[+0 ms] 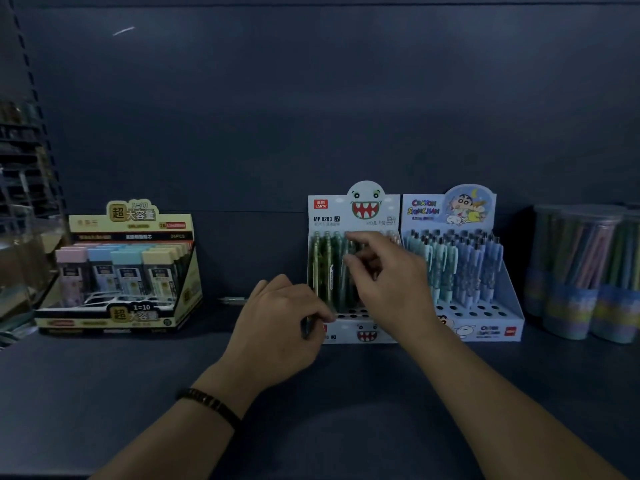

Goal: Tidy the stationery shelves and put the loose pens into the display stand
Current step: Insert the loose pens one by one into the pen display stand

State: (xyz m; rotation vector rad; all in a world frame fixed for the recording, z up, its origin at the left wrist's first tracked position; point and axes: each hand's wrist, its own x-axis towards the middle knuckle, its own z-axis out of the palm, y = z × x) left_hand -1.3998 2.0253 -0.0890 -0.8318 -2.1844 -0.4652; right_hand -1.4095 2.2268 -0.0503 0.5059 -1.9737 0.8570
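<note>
The white monster-face display stand (360, 206) stands mid-shelf with several green pens (323, 268) upright in its holes. My right hand (391, 282) reaches into the stand from the front, with thumb and fingers curled round the top of one green pen. At the stand's left front corner my left hand (277, 323) is curled round a dark pen whose tip (306, 328) shows below the fingers. One loose pen (232, 300) lies flat on the shelf just left of my left hand. The stand's front row of holes is empty.
A blue cartoon stand (450, 209) of light-blue pens touches the monster stand's right side. Clear tubs of pencils (581, 271) stand far right. A yellow box of lead cases (131, 220) sits at the left. The dark shelf board (138, 393) runs along the front.
</note>
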